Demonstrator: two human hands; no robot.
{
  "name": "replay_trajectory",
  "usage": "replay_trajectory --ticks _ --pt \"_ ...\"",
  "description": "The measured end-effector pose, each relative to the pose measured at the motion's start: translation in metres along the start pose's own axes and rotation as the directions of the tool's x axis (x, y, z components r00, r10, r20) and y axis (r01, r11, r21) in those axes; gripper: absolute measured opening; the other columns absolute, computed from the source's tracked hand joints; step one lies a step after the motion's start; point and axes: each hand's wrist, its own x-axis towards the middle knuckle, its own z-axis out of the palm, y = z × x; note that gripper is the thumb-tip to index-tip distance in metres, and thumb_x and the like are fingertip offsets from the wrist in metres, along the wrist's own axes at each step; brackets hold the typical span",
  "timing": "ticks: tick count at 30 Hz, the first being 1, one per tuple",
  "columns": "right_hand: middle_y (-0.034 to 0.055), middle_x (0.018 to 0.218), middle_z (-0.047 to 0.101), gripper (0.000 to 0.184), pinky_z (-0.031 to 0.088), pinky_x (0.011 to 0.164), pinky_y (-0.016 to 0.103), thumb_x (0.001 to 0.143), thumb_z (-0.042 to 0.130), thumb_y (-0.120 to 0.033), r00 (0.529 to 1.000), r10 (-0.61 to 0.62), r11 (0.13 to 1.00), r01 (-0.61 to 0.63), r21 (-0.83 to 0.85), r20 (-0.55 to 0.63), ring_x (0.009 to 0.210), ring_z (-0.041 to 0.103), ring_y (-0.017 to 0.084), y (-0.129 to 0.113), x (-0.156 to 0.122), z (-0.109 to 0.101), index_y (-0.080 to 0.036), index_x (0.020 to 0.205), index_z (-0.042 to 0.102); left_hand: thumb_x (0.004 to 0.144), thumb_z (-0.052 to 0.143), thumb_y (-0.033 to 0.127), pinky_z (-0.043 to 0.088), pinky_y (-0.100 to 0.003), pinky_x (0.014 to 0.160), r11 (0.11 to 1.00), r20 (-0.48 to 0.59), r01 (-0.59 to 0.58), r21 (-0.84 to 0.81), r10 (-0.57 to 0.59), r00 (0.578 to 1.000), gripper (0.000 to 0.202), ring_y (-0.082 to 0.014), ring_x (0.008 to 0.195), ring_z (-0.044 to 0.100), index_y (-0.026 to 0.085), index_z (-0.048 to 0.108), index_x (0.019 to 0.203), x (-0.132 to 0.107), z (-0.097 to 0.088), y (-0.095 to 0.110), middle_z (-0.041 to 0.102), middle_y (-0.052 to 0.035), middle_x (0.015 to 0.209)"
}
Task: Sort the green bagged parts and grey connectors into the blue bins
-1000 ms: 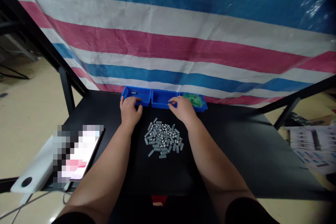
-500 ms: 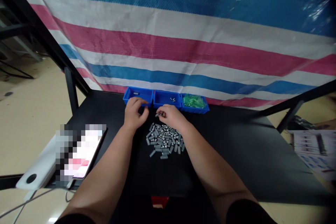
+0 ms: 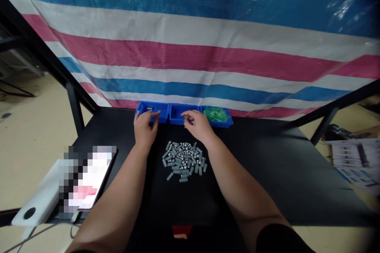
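My left hand point(image 3: 144, 128) reaches over the near edge of the left blue bin point(image 3: 163, 118). Its thumb and forefinger are pinched near a small grey cylinder point(image 3: 156, 114), only partly visible. One more grey cylinder point(image 3: 150, 108) lies inside that bin. Over the middle blue bin point(image 3: 177, 119), my right hand point(image 3: 198, 125) has its fingers closed on a small shiny metal piece point(image 3: 187, 118). Nearer me on the black table lies a loose pile of grey cylinders and shiny metal pieces point(image 3: 184, 160), touched by neither hand. My right hand hides part of the middle bin's inside.
A right blue bin point(image 3: 227, 124) holds crumpled green pieces point(image 3: 216, 114). A phone point(image 3: 95, 182) and a white device point(image 3: 37, 199) with cables lie at the left. Behind the bins hangs a striped sheet point(image 3: 184, 55); black frame posts stand at both sides.
My right hand has moved from just above the pile forward over the middle bin. My left hand has shifted slightly left and down, its finger and thumb now closer together by the left bin.
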Motion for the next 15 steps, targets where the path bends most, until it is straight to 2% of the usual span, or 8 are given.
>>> replay_trajectory --ticks 3,5,6,8,10,11,13,15 --pt "0.0079 0.100 0.071 0.016 0.062 0.081 0.032 0.087 0.063 -0.019 0.991 0.024 0.999 -0.020 0.031 -0.133 0.084 0.072 0.018 0.007 0.004 -0.008 -0.019 0.097 0.075 0.100 0.057 0.035 0.006 -0.071 0.129 0.992 0.052 0.064 0.111 -0.070 0.996 0.021 -0.0298 0.137 0.061 0.029 0.074 0.111 0.002 -0.001 0.001 0.077 -0.0052 0.125" --pt "0.0080 0.099 0.073 0.013 0.063 0.080 0.033 0.089 0.065 -0.026 0.983 0.052 0.997 -0.039 0.073 -0.177 0.082 0.073 0.019 0.007 0.005 -0.009 -0.019 0.096 0.074 0.098 0.060 0.038 -0.001 -0.075 0.128 0.990 0.046 0.048 0.130 -0.055 0.997 0.020 -0.0335 0.147 0.051 0.030 0.075 0.109 0.000 -0.002 0.006 0.072 -0.0058 0.136" --pt "0.0078 0.097 0.074 0.014 0.063 0.079 0.034 0.090 0.066 -0.029 0.981 0.068 0.994 -0.051 0.096 -0.180 0.081 0.073 0.019 0.006 0.005 -0.008 -0.019 0.096 0.074 0.097 0.062 0.040 0.003 -0.073 0.129 0.994 0.042 0.010 0.111 -0.014 0.999 0.022 -0.0338 0.149 0.048 0.029 0.075 0.111 -0.001 -0.003 0.009 0.069 -0.0062 0.140" --pt "0.0064 0.090 0.075 0.016 0.063 0.076 0.033 0.090 0.069 -0.034 0.987 0.094 0.985 -0.073 0.156 -0.129 0.079 0.073 0.019 0.002 0.003 -0.002 -0.019 0.095 0.073 0.096 0.063 0.042 0.021 -0.063 0.131 0.993 0.104 -0.117 0.009 0.116 0.988 0.029 -0.0312 0.148 0.050 0.028 0.073 0.119 -0.004 -0.005 0.016 0.068 -0.0075 0.142" --pt "0.0045 0.085 0.076 0.017 0.062 0.075 0.031 0.089 0.070 -0.036 0.995 0.093 0.973 -0.083 0.213 -0.034 0.078 0.073 0.019 -0.004 0.001 0.006 -0.020 0.092 0.073 0.097 0.062 0.044 0.043 -0.050 0.121 0.968 0.232 -0.210 -0.139 0.238 0.943 0.034 -0.0270 0.135 0.061 0.027 0.070 0.125 -0.007 -0.004 0.022 0.072 -0.0086 0.134" --pt "0.0037 0.083 0.075 0.016 0.061 0.074 0.030 0.089 0.071 -0.036 0.996 0.084 0.970 -0.083 0.230 0.006 0.077 0.073 0.018 -0.006 0.000 0.010 -0.020 0.091 0.073 0.098 0.061 0.044 0.050 -0.045 0.113 0.956 0.282 -0.219 -0.196 0.269 0.921 0.032 -0.0252 0.125 0.067 0.026 0.071 0.123 -0.009 -0.002 0.024 0.075 -0.0085 0.126" --pt "0.0029 0.083 0.075 0.015 0.060 0.071 0.028 0.088 0.071 -0.035 0.995 0.080 0.964 -0.091 0.249 0.051 0.074 0.072 0.016 -0.010 -0.001 0.016 -0.020 0.089 0.073 0.100 0.059 0.043 0.057 -0.040 0.100 0.950 0.308 -0.198 -0.243 0.269 0.912 0.024 -0.0224 0.107 0.073 0.026 0.073 0.109 -0.012 0.001 0.028 0.079 -0.0068 0.108" --pt "0.0023 0.083 0.075 0.013 0.058 0.067 0.027 0.089 0.070 -0.033 0.991 0.113 0.955 -0.129 0.267 0.077 0.070 0.070 0.015 -0.011 -0.002 0.016 -0.019 0.090 0.071 0.101 0.058 0.040 0.058 -0.037 0.094 0.951 0.262 -0.191 -0.241 0.254 0.931 0.020 -0.0206 0.098 0.073 0.025 0.072 0.097 -0.013 0.003 0.030 0.079 -0.0051 0.099"
